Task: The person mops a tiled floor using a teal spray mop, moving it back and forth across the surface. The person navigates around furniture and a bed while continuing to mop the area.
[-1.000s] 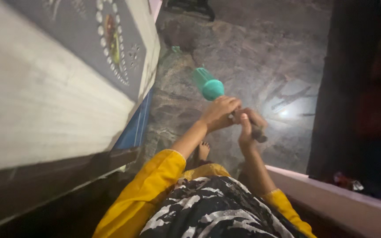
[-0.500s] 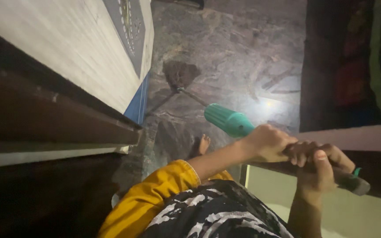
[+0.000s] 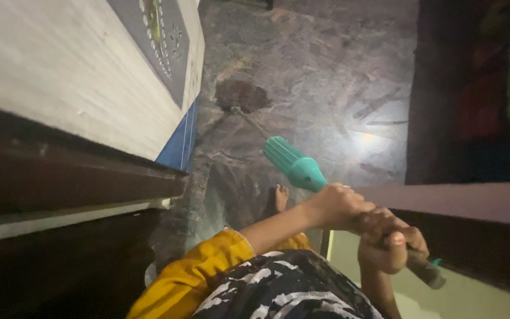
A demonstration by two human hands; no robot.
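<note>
No packages, labels, signs or screens show here. The nearest to one is a dark grey patterned panel (image 3: 163, 41) with pale dots, lying flat on the white bed (image 3: 60, 77).

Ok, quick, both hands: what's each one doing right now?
Left hand: closed around the long broom with the teal plastic grip, just below the grip.
Right hand: closed around the same broom's handle, nearer its end.
</note>
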